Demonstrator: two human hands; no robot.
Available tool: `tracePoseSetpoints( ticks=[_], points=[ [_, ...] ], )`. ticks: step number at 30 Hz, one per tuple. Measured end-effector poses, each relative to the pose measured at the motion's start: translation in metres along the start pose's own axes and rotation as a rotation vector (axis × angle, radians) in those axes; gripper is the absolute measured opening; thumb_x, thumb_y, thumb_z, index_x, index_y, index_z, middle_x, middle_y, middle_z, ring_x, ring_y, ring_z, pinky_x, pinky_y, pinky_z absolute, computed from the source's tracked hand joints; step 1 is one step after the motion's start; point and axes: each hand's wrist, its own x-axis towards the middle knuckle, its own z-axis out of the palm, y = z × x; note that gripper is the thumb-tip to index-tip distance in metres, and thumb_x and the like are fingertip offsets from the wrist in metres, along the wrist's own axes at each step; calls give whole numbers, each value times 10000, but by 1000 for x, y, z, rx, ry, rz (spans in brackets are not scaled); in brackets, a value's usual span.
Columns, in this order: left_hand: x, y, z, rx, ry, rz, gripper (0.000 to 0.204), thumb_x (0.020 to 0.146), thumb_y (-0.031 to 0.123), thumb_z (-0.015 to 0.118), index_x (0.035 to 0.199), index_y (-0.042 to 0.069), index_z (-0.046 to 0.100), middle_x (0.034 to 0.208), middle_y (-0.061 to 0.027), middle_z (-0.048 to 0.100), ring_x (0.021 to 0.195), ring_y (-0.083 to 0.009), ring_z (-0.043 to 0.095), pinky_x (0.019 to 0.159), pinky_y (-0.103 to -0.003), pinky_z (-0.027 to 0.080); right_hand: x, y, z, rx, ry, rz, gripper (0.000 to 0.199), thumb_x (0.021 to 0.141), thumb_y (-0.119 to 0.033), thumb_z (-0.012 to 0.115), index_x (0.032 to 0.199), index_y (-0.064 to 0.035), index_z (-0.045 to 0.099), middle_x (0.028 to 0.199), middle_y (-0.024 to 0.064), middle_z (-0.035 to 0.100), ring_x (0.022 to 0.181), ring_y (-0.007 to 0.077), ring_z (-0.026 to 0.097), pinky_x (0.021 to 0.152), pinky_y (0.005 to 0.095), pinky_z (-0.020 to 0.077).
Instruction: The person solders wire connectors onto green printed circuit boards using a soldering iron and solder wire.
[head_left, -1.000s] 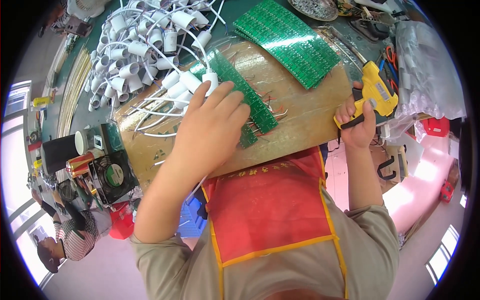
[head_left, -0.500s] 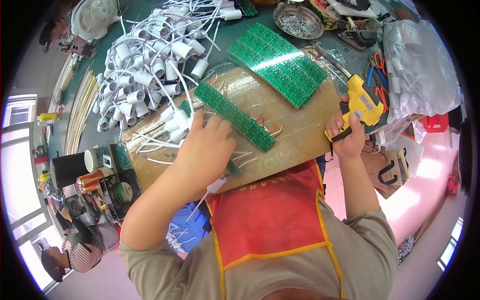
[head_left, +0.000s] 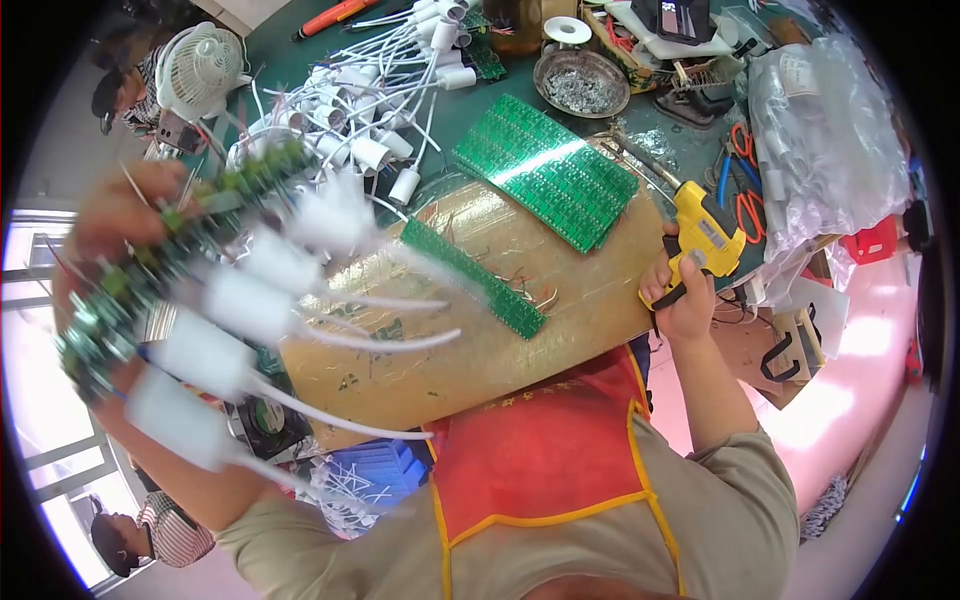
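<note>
Up at the left, the left hand (head_left: 125,215) gripped a blurred green circuit strip (head_left: 160,270) with white lamp sockets (head_left: 245,305) dangling, while the right hand (head_left: 685,300) clasped a yellow glue gun (head_left: 705,230) beside the wooden board (head_left: 560,300).

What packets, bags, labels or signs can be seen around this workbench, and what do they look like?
Clear plastic bag: far right of the bench, big, crinkled, bulging with pale contents.
Yellow glue gun: in the right hand, carries a small label, too small to make out.
Red apron: on the person's chest, yellow trim, faint yellow marking near its top.
No screens show.
</note>
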Motion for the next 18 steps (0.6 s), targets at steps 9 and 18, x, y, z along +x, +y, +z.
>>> tracePoseSetpoints(
  ticks=[9, 18],
  points=[
    [152, -74, -97, 589, 34, 190, 351, 953, 160, 715, 1288, 59, 694, 1280, -92, 726, 1182, -195, 676, 1030, -328, 519, -2, 1, 2, 32, 34, 8, 626, 979, -379, 706, 1460, -41, 492, 766, 25, 516, 633, 160, 516, 614, 335, 455],
    [241, -190, 63, 1300, 89, 229, 198, 958, 168, 658, 1124, 63, 685, 1213, -198, 691, 1123, -374, 686, 962, -472, 548, -4, 4, -4, 79, -21, -5, 627, 943, -300, 714, 1459, -19, 492, 825, 65, 548, 660, 188, 546, 621, 354, 470]
  ],
)
